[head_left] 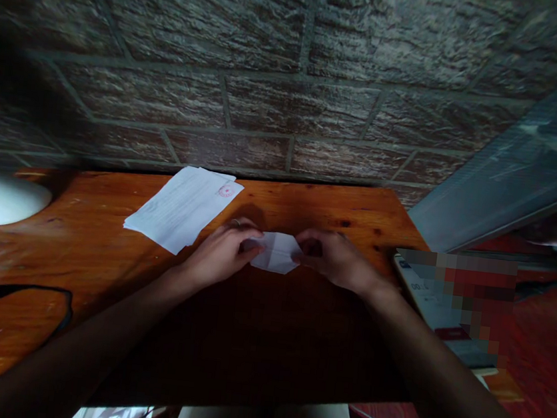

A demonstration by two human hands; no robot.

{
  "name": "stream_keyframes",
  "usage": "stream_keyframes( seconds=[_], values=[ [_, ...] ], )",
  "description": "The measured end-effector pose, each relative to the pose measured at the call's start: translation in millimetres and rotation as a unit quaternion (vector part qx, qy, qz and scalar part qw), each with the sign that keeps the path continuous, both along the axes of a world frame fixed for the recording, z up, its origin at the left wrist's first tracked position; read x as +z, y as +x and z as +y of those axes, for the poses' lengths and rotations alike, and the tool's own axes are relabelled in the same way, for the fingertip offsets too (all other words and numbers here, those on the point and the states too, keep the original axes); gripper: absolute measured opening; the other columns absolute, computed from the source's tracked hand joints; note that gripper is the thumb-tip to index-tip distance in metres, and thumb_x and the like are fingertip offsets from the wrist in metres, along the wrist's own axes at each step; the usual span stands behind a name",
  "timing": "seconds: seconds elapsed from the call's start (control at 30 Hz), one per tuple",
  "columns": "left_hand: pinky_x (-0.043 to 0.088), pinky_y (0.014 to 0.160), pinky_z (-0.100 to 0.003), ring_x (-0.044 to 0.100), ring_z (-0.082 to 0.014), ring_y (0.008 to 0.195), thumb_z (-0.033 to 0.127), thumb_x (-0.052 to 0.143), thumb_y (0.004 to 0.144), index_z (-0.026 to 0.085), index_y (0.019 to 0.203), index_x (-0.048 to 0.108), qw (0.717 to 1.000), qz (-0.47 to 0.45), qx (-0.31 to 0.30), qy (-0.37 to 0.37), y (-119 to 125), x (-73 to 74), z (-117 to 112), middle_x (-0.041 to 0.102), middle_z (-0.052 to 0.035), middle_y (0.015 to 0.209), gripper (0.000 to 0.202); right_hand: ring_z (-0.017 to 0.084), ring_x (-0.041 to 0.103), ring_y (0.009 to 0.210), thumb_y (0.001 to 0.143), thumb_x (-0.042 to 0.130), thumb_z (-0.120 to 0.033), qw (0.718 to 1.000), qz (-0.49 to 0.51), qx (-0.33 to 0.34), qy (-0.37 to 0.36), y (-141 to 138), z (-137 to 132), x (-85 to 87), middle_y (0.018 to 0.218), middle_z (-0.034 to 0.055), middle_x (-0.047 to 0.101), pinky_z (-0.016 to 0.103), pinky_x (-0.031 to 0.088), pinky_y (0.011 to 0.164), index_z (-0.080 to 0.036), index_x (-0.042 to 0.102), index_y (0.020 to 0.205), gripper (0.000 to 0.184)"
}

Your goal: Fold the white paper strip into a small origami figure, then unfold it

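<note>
Between my two hands is a small piece of folded white paper (277,252) with a crease down its middle and slanted corners. My left hand (226,247) pinches its left end, thumb in front and fingers behind. At the opposite end, my right hand (331,256) grips the right edge with curled fingertips. The paper is held low over the wooden table; whether it touches the wood I cannot tell.
A stack of printed sheets (185,208) with a red stamp lies back left. At the far left are a white rounded object (3,198) and a black strap (13,287). A book-like item (420,292), partly blurred, sits at the right edge. A brick-patterned wall (261,99) stands behind the table (279,199).
</note>
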State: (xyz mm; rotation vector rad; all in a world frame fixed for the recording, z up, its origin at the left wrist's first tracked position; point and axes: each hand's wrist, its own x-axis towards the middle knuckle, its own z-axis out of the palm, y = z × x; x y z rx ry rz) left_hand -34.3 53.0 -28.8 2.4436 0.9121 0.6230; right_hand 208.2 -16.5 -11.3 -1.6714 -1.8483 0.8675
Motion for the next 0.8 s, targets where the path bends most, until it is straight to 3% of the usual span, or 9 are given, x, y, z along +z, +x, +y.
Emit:
stream_keyframes(
  seconds=[0.1,0.17,0.27,0.33,0.47,0.8],
  values=[
    [0.052,0.092,-0.038,0.067,-0.0235,0.098,0.028,0.059,0.090,0.023,0.091,0.075,0.996,0.055,-0.031,0.068,-7,8.1,-6,0.070,-0.0058,0.111,0.017,0.012,0.060,0.070,0.081,0.069,-0.019,1.000,-0.004,0.018,0.024,-4,0,-0.3,0.078,-0.0008,0.070,0.024,0.042,0.065,-0.022,0.072,0.093,0.013],
    [0.048,0.103,-0.042,0.063,-0.0257,0.112,0.030,0.060,0.090,0.025,0.102,0.074,0.994,0.032,-0.037,0.102,-8,9.7,-11,0.067,-0.0057,0.126,0.020,0.013,0.060,0.073,0.083,0.068,-0.018,0.999,-0.014,0.030,0.040,-7,0,-1.2,0.082,-0.0002,0.070,0.024,0.042,0.068,-0.023,0.073,0.095,0.015],
    [0.040,0.114,-0.044,0.056,-0.0257,0.127,0.031,0.058,0.091,0.027,0.125,0.066,0.993,-0.009,-0.073,0.097,-5,4.4,-14,0.058,-0.0051,0.142,0.035,0.013,0.062,0.078,0.085,0.065,-0.016,0.996,-0.014,0.059,0.060,-12,0,-2.5,0.088,0.0009,0.072,0.025,0.044,0.073,-0.024,0.074,0.099,0.019],
    [0.042,0.113,-0.041,0.058,-0.0239,0.126,0.031,0.057,0.092,0.028,0.130,0.063,0.993,-0.024,-0.092,0.074,-1,-1.9,-14,0.061,-0.0040,0.140,0.038,0.014,0.063,0.079,0.085,0.066,-0.015,0.995,-0.007,0.076,0.068,-16,0,-2.9,0.090,0.0007,0.072,0.025,0.044,0.074,-0.025,0.074,0.102,0.021],
    [0.048,0.106,-0.037,0.065,-0.0227,0.115,0.031,0.058,0.092,0.029,0.122,0.068,0.993,-0.027,-0.105,0.048,4,-9.4,-12,0.070,-0.0021,0.124,0.032,0.013,0.064,0.077,0.086,0.066,-0.019,0.996,-0.019,0.058,0.067,-23,-1,-3.6,0.089,0.0002,0.073,0.025,0.044,0.073,-0.024,0.075,0.096,0.014],
    [0.050,0.092,-0.033,0.065,-0.0220,0.103,0.026,0.061,0.090,0.026,0.114,0.071,0.995,0.023,-0.093,0.037,1,2.9,-12,0.071,-0.0037,0.110,0.025,0.015,0.062,0.076,0.081,0.073,-0.029,0.996,-0.050,0.037,0.065,-27,-3,-4.6,0.083,0.0007,0.072,0.027,0.042,0.071,-0.024,0.074,0.089,0.009]
  ],
)
